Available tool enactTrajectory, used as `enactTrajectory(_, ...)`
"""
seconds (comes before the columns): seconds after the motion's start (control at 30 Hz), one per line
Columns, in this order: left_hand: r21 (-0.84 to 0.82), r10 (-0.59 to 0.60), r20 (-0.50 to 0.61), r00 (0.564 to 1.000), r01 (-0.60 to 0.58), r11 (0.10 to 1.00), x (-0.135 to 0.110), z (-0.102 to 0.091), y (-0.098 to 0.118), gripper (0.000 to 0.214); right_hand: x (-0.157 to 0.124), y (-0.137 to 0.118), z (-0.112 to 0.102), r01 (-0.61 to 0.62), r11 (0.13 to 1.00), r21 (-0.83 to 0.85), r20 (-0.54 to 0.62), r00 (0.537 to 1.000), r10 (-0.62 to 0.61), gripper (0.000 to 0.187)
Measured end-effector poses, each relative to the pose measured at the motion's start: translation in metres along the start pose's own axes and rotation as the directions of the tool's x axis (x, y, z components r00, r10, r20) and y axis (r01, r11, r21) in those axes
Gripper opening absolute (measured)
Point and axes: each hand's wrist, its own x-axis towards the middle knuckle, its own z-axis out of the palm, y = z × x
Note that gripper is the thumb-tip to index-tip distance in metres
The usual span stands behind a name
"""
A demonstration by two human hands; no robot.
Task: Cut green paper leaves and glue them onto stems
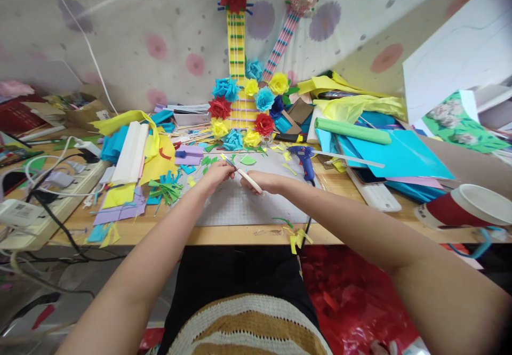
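My left hand [218, 172] and my right hand [264, 180] meet over a grey cutting mat [240, 206] on the wooden table [160, 232]. My right hand is closed round the pale handle of a thin tool [248, 178], probably small scissors, whose tip points up and left toward my left fingers. My left hand pinches something small at that tip; I cannot make out what. A green paper leaf [248, 160] lies just beyond my hands. Behind it stands a paper guitar [237, 51] decked with red, blue and yellow paper flowers [240, 111].
A blue glue gun [304, 158] lies right of my hands. Blue sheets [400, 158], a green roll [352, 131] and a red cup with a white lid [464, 211] fill the right side. A power strip [44, 206], cables and paper scraps cover the left.
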Motion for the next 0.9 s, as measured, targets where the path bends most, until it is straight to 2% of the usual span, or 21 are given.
enactTrajectory(0.27,0.039,-0.019,-0.015,1.000,0.020,0.999,0.0045,0.0006,-0.0006,0.010,0.0010,-0.0064,0.0047,-0.119,0.991,0.060,-0.058,0.991,0.122,0.014)
enactTrajectory(0.5,0.062,-0.043,-0.042,0.998,0.046,0.997,0.0015,0.0028,-0.0007,0.013,-0.0017,-0.0092,0.0066,-0.155,0.987,0.036,-0.069,0.985,0.157,0.017)
enactTrajectory(0.9,0.062,-0.078,-0.041,0.996,0.080,0.995,0.0023,0.0012,-0.0018,0.014,-0.0002,-0.0007,0.0066,-0.117,0.993,-0.013,-0.061,0.991,0.116,0.018)
